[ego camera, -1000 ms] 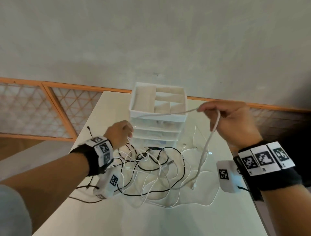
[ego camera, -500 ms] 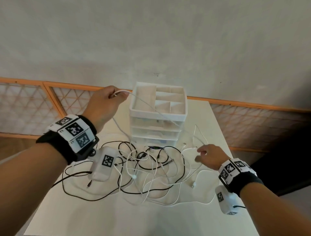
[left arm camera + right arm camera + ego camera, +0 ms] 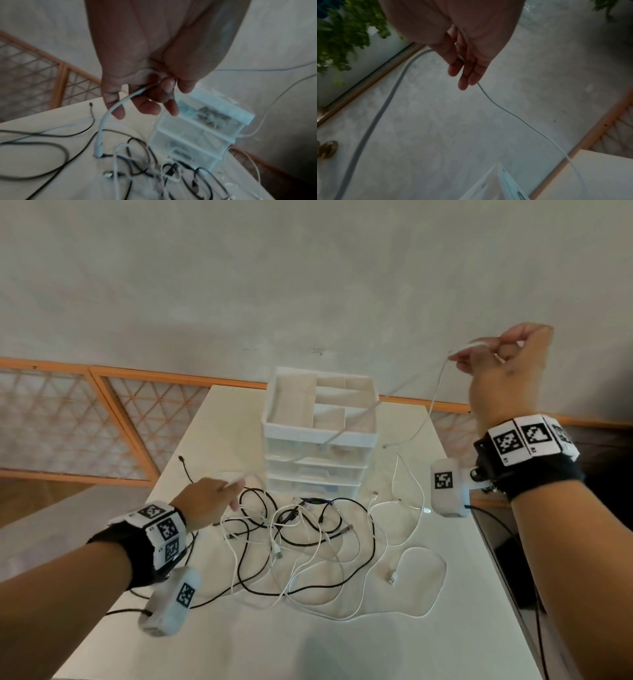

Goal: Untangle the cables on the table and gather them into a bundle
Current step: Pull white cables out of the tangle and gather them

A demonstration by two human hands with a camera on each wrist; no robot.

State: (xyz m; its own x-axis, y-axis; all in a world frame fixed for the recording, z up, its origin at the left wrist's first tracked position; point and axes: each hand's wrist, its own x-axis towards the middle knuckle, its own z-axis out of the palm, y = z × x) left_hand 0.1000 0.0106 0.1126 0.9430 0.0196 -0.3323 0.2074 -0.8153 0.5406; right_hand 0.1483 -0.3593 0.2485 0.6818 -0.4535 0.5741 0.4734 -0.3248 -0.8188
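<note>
A tangle of black and white cables [image 3: 308,542] lies on the white table [image 3: 342,638] in front of a drawer unit. One white cable [image 3: 103,121] is lifted out of it and stretched across the drawer unit between both hands. My left hand [image 3: 233,491] is low at the tangle's left edge and pinches this cable near its plug [image 3: 99,150]. My right hand [image 3: 479,354] is raised high at the right and pinches the same cable [image 3: 505,112]; a free length hangs down from it towards the table.
A white drawer unit [image 3: 322,422] with an open divided top stands at the back of the table, right behind the tangle. An orange-framed lattice [image 3: 51,422] runs behind and to the left. The table's right edge lies under my right forearm.
My left hand dropped from high at the left to the tangle's edge. My right hand rose from the table to high at the right, drawing the white cable taut over the drawer unit.
</note>
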